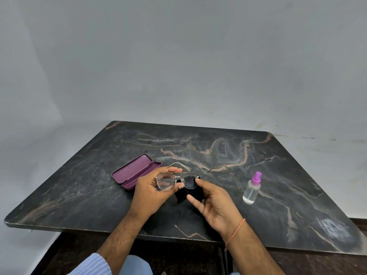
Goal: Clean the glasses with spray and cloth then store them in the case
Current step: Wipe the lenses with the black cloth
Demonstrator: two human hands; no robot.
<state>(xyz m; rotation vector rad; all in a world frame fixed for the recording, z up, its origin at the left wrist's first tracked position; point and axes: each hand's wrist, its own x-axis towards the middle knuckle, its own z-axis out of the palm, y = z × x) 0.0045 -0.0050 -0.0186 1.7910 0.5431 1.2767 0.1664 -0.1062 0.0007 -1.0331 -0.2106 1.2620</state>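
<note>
Surface: dark marble table (278, 175), grey wall behind.
Glasses: thin metal-framed glasses (174, 180), held above the table, long axis left-right.
Left hand (151, 192): pinches one lens rim.
Right hand (210, 203): presses black cloth (188, 192) on the other lens.
Case: open purple hard case (135, 171), just left, nearer the left hand.

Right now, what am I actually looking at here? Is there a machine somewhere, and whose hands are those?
No machine: a person wears a camera on the head, looking down at their own hands. The left hand holds a pair of glasses by one lens rim. The right hand presses a black cloth against the other lens. On the dark marble table lie an open purple case, at the left, and a small spray bottle standing at the right.
</note>
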